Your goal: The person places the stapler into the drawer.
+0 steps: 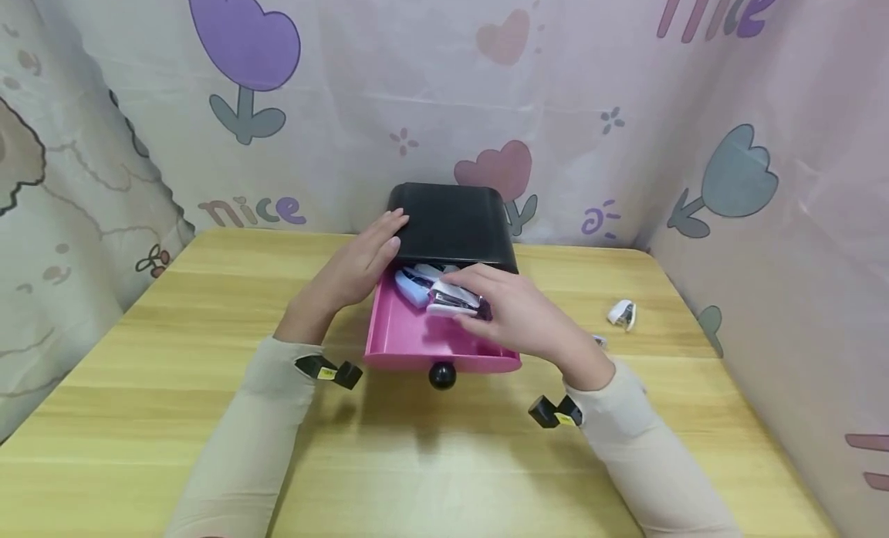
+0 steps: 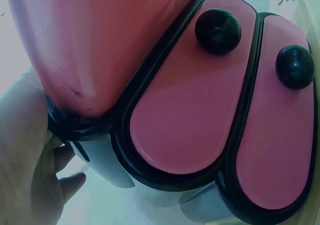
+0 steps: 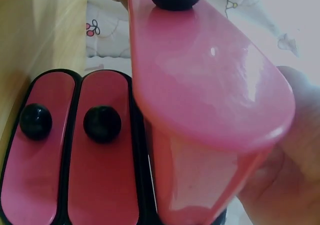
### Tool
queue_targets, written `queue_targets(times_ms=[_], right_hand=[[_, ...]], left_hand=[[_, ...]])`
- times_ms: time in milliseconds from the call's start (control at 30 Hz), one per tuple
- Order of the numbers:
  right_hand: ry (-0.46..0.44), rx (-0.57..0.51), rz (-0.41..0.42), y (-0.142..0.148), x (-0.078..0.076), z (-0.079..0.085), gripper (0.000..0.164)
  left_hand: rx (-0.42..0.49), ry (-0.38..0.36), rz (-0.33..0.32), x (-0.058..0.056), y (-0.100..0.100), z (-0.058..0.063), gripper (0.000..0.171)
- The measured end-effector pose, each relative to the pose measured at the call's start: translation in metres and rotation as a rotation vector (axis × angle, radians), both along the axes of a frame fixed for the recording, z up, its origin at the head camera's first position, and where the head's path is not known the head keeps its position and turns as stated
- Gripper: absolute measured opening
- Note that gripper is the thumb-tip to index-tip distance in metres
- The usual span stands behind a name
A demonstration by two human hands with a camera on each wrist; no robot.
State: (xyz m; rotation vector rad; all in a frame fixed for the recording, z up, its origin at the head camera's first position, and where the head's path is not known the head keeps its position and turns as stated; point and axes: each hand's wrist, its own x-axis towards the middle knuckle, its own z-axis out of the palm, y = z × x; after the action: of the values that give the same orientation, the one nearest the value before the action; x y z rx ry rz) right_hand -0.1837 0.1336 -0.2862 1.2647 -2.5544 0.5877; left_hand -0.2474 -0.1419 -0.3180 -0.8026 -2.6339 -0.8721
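A black drawer box [image 1: 451, 223] stands at the back of the table, its top pink drawer [image 1: 403, 343] pulled out toward me. My left hand [image 1: 347, 269] rests against the box's left side with fingers extended. Inside the drawer, my right hand [image 1: 517, 310] holds a white stapler [image 1: 450, 297] between thumb and fingers. Left of it lies a light blue stapler [image 1: 412, 289], and another pale stapler behind is partly covered. Two closed pink drawers [image 2: 190, 105] with black knobs show below in the left wrist view. The drawer front hides the right fingers in the right wrist view.
On the table at right lies a small white stapler [image 1: 622, 314]. Another small item [image 1: 599, 340] is mostly hidden behind my right wrist. A black knob [image 1: 441, 376] sticks out from the open drawer. A patterned curtain [image 1: 389, 82] hangs behind the wooden table [image 1: 229, 414].
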Motion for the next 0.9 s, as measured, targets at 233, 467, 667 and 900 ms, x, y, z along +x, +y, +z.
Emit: queue_targets(times_ms=[233, 467, 667, 900], right_hand=[[0.009, 0.095, 0.016, -0.010, -0.004, 0.004, 0.049], [-0.024, 0.141, -0.024, -0.009, -0.002, 0.002, 0.045], [0.052, 0.111, -0.076, -0.010, -0.005, 0.000, 0.035], [0.127, 0.044, -0.146, -0.011, -0.002, -0.011, 0.025]], left_hand=[[-0.001, -0.020, 0.014, 0.001, 0.001, 0.002, 0.057], [-0.001, -0.024, 0.008, 0.002, 0.004, -0.002, 0.057], [0.007, -0.009, 0.013, 0.003, 0.003, 0.004, 0.057], [-0.006, -0.027, 0.019, 0.006, 0.002, 0.002, 0.056]])
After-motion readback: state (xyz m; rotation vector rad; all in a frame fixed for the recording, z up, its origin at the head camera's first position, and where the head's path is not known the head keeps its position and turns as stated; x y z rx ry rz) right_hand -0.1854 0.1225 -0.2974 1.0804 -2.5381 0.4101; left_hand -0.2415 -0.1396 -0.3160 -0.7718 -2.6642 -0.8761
